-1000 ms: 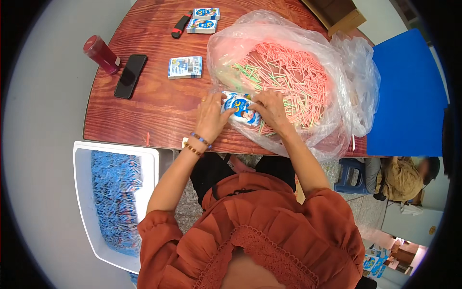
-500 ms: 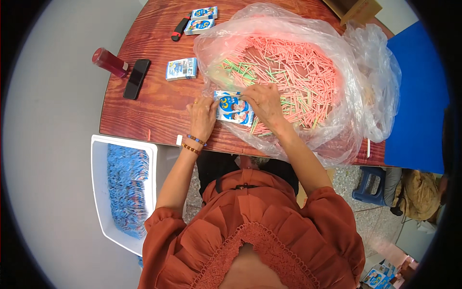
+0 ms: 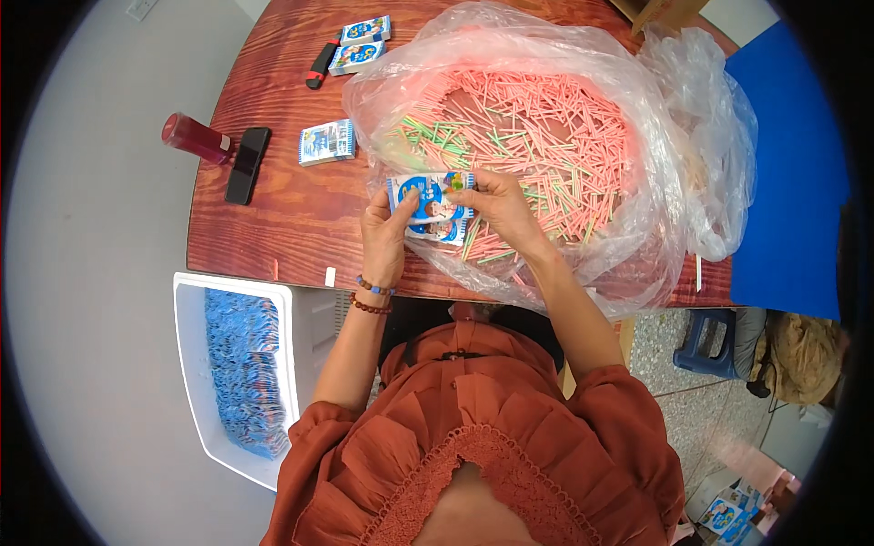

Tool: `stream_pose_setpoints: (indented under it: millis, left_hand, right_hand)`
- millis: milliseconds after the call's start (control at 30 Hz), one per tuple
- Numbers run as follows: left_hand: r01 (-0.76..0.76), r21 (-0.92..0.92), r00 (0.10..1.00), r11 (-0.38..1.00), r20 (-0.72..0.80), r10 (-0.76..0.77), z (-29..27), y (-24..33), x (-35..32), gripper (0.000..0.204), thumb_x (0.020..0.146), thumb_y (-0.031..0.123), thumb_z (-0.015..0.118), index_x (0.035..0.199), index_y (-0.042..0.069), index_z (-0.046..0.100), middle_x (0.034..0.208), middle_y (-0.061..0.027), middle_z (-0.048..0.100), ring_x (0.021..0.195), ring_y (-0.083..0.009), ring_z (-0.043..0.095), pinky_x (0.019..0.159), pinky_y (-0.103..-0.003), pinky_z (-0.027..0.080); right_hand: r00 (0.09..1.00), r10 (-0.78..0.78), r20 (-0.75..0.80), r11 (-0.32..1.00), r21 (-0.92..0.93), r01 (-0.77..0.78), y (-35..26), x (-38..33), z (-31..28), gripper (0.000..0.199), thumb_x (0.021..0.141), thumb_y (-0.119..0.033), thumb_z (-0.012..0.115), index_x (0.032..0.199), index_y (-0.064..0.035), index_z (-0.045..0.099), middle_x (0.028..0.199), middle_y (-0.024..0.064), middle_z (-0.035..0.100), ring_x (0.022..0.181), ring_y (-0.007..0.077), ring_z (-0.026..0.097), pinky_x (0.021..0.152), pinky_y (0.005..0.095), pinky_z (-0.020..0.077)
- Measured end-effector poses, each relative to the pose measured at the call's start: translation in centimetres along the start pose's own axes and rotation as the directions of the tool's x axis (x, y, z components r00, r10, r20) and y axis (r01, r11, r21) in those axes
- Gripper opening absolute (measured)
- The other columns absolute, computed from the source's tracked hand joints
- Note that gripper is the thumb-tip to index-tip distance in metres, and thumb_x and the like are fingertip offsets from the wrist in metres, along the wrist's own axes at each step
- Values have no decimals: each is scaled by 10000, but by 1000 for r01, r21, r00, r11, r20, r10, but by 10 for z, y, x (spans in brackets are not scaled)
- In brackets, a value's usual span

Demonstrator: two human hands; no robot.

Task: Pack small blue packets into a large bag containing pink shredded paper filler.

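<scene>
My left hand (image 3: 386, 238) and my right hand (image 3: 499, 206) together hold a small blue and white printed packet (image 3: 430, 200) at the near edge of a large clear plastic bag (image 3: 546, 136). The bag lies open on the wooden table (image 3: 282, 209) and is filled with several thin pink and green sticks (image 3: 528, 136). My right fingers pinch the packet's top right corner, where a few green sticks touch it. My left hand grips the packet's left side, and a second packet shows just beneath it.
A white bin (image 3: 238, 373) of blue packets stands on the floor at my left. On the table lie another packet (image 3: 326, 143), a black phone (image 3: 247, 164), a red bottle (image 3: 195, 138), two more packets (image 3: 362, 44) and a red-and-black marker (image 3: 320, 65). Blue panel (image 3: 790, 182) right.
Both hands have lifted the packet a little and brought it nearer to me at the bag's rim. My right hand shifted from the sticks onto the packet's top corner.
</scene>
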State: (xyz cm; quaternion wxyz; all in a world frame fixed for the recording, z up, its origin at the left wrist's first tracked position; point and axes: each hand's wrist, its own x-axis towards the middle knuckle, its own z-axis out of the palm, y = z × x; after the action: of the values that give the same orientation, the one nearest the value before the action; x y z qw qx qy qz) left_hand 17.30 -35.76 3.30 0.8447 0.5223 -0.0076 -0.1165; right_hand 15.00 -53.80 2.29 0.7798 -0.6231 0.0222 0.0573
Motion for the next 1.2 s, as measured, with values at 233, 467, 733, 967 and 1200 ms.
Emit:
stream_pose_setpoints:
  millis: [233, 467, 733, 967, 1200]
  left_hand:
    - [-58, 114, 997, 992, -38, 63, 7, -10, -3, 121, 907, 96, 639, 981, 5, 670, 869, -29, 684, 723, -54, 614, 629, -211, 501]
    - [13, -45, 994, 999, -106, -17, 12, -10, -7, 132, 910, 87, 634, 1001, 1, 673, 874, -21, 676, 729, -61, 602, 638, -218, 491]
    - [-12, -9, 988, 1000, -152, 11, 11, -21, -6, 123, 906, 92, 641, 970, -5, 682, 845, -21, 672, 698, -56, 596, 608, -212, 493]
    - [36, -72, 984, 997, -172, -49, 7, -22, -7, 178, 931, 142, 620, 983, -19, 676, 887, -30, 683, 734, -61, 608, 653, -223, 496]
    - [73, -206, 987, 976, -129, -101, 7, -12, -8, 240, 966, 202, 566, 977, -17, 665, 939, -64, 690, 805, -113, 656, 715, -268, 545]
  right_hand:
    - [998, -36, -42, 999, 1, 36, -7, -12, 4, 117, 873, -102, 663, 886, 14, 662, 754, -36, 620, 690, 19, 517, 602, 209, 436]
    - [996, -14, -83, 991, -131, 3, 4, -11, -2, 116, 866, -123, 681, 869, -8, 676, 692, -59, 572, 603, 9, 458, 516, 184, 349]
    - [985, -117, -124, 982, -162, 97, 14, -12, 4, 119, 875, -75, 659, 957, 6, 687, 734, -39, 607, 616, 4, 479, 530, 163, 349]
    - [990, 18, -140, 991, -129, -36, -9, -17, 5, 133, 887, -143, 643, 919, -31, 708, 691, -31, 601, 615, 31, 530, 555, 214, 455]
    - [913, -385, -135, 912, -207, 354, -26, -23, -6, 120, 889, -95, 610, 979, -22, 638, 1046, 55, 596, 973, 139, 565, 852, 279, 448]
